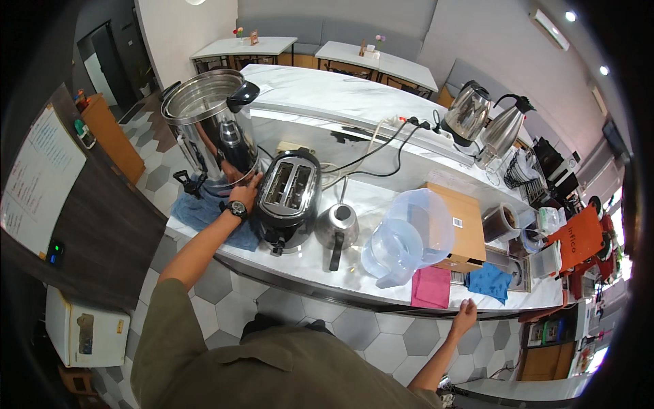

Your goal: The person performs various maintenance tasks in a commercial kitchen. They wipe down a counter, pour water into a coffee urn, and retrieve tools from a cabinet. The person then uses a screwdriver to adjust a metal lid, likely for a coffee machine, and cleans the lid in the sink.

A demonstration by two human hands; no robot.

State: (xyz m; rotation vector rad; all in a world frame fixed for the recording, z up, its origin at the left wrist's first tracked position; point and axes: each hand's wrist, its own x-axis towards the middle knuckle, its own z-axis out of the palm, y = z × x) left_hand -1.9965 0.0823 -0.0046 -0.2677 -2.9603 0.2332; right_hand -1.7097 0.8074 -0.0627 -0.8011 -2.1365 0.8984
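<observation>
Holds left hand (pixel 246 193) at the base of the open-topped steel urn (pixel 215 133), already standing on a blue towel (pixel 193 213), with grip impossible to tell and handling seemingly unfinished, and holds right hand (pixel 466 314) well apart, loosely curled, apparently empty, near the folded blue cloth (pixel 488 281).

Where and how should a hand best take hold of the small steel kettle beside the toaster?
Probably by its black handle, coming from the person's side: the handle juts from the steel kettle toward the counter's near edge, while the toaster stands close on the left.
</observation>
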